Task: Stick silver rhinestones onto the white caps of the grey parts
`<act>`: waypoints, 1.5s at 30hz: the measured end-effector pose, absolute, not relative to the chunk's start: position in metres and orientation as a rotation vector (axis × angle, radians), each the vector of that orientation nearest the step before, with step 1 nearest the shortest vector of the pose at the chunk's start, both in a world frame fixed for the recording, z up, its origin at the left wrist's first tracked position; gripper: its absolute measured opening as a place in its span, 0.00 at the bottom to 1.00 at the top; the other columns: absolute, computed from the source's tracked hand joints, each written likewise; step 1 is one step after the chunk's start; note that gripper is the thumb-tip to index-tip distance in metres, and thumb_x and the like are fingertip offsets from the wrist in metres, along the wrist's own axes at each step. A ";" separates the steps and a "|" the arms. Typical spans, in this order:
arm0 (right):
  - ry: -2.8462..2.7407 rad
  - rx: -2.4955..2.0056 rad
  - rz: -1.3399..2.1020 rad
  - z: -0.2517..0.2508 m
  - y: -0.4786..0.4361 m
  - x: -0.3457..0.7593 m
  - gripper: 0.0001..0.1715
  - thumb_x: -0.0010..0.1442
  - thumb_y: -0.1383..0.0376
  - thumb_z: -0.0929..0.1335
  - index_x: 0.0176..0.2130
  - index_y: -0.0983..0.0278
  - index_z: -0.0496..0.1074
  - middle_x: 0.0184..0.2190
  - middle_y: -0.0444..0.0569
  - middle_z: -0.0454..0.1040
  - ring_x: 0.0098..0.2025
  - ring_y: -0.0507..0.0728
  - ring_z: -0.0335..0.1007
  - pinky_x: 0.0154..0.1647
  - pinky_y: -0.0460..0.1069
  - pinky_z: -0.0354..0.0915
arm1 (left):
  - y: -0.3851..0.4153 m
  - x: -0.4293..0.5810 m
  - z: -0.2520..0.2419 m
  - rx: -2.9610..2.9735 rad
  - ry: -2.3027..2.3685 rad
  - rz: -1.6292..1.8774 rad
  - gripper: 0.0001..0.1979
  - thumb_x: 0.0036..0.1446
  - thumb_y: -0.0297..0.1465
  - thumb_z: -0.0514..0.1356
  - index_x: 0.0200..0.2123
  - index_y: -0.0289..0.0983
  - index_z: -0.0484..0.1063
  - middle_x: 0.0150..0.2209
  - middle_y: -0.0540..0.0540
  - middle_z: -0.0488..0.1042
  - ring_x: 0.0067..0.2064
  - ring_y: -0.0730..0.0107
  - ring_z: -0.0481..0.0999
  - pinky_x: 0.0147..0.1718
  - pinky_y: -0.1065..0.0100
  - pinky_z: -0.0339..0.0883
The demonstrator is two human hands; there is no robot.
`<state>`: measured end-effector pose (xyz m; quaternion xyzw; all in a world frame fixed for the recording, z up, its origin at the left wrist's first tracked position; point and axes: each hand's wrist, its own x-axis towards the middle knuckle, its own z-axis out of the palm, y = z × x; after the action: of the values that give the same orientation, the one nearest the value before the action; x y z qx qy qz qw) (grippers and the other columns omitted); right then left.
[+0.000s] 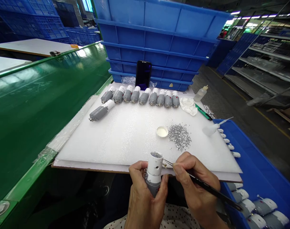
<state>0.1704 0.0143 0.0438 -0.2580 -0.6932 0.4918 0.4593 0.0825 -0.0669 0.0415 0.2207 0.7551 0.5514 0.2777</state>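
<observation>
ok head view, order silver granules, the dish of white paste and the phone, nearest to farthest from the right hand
Right hand:
1. silver granules, just ahead
2. dish of white paste, left of them
3. phone, upright, far end

Grey-white motor (154, 168); blue crates (156, 35); green belt (39, 111).

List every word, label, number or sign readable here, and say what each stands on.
Nothing can be read: the yellow sticker on the blue crate and the green pen are too small or blurred to read, and the gray motors show only red dots.
</observation>
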 end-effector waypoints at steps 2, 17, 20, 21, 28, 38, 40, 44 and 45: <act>-1.706 -0.638 1.210 0.044 0.015 0.170 0.11 0.65 0.73 0.65 0.30 0.62 0.65 0.25 0.41 0.62 0.26 0.49 0.59 0.25 0.45 0.56 | -0.067 0.082 0.042 0.585 2.019 1.483 0.18 0.55 0.37 0.65 0.42 0.43 0.58 0.33 0.49 0.70 0.32 0.61 0.73 0.34 0.60 0.66; -1.674 -0.723 1.183 0.043 0.030 0.181 0.06 0.64 0.68 0.67 0.33 0.61 0.68 0.26 0.41 0.64 0.27 0.50 0.62 0.24 0.44 0.58 | -0.063 0.076 0.048 0.459 1.883 1.516 0.20 0.54 0.39 0.66 0.44 0.42 0.59 0.33 0.50 0.72 0.28 0.68 0.71 0.27 0.67 0.65; -1.802 -0.921 0.969 0.034 0.053 0.193 0.09 0.62 0.63 0.69 0.30 0.62 0.68 0.25 0.42 0.67 0.26 0.51 0.63 0.24 0.45 0.58 | -0.062 0.068 0.054 0.364 1.721 1.510 0.18 0.54 0.39 0.66 0.42 0.42 0.62 0.26 0.54 0.72 0.23 0.73 0.68 0.24 0.71 0.63; -1.850 -0.967 0.916 0.031 0.061 0.197 0.10 0.61 0.62 0.70 0.29 0.63 0.69 0.24 0.43 0.68 0.26 0.51 0.63 0.25 0.46 0.59 | -0.062 0.065 0.055 0.337 1.642 1.512 0.16 0.55 0.39 0.65 0.41 0.41 0.64 0.24 0.55 0.71 0.23 0.73 0.69 0.25 0.71 0.64; -2.028 -1.052 0.856 0.015 0.086 0.207 0.14 0.61 0.60 0.70 0.27 0.64 0.70 0.21 0.42 0.67 0.23 0.51 0.59 0.24 0.47 0.57 | -0.061 0.061 0.061 0.089 1.221 1.569 0.15 0.60 0.41 0.60 0.43 0.36 0.72 0.33 0.45 0.76 0.27 0.70 0.70 0.27 0.68 0.67; -2.097 -1.020 0.715 0.010 0.086 0.204 0.15 0.62 0.62 0.69 0.26 0.63 0.65 0.21 0.40 0.62 0.23 0.50 0.56 0.25 0.47 0.54 | -0.058 0.064 0.054 0.026 1.192 1.530 0.23 0.51 0.36 0.69 0.48 0.33 0.69 0.24 0.55 0.67 0.23 0.78 0.63 0.22 0.75 0.62; -2.108 -0.995 0.690 0.009 0.086 0.203 0.15 0.62 0.63 0.69 0.26 0.63 0.65 0.21 0.39 0.62 0.23 0.50 0.56 0.25 0.47 0.54 | -0.057 0.065 0.053 0.042 1.227 1.526 0.21 0.52 0.36 0.68 0.46 0.34 0.68 0.23 0.55 0.67 0.23 0.77 0.64 0.23 0.74 0.62; -2.113 -0.935 0.658 0.016 0.078 0.203 0.13 0.63 0.65 0.68 0.27 0.63 0.65 0.22 0.40 0.63 0.24 0.50 0.58 0.25 0.47 0.56 | -0.055 0.065 0.052 0.093 1.310 1.536 0.20 0.52 0.37 0.68 0.45 0.36 0.68 0.25 0.53 0.71 0.25 0.76 0.67 0.26 0.73 0.64; -2.115 -0.914 0.658 0.019 0.074 0.203 0.13 0.63 0.66 0.68 0.27 0.62 0.66 0.23 0.41 0.64 0.24 0.51 0.60 0.26 0.47 0.57 | -0.054 0.065 0.052 0.112 1.331 1.542 0.19 0.52 0.37 0.68 0.44 0.36 0.69 0.26 0.52 0.72 0.25 0.76 0.68 0.27 0.73 0.64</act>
<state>0.2035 0.0741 0.0195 -0.3553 -0.8220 0.2559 0.3643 0.0654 -0.0540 0.0525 0.0470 0.5559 0.6439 0.5235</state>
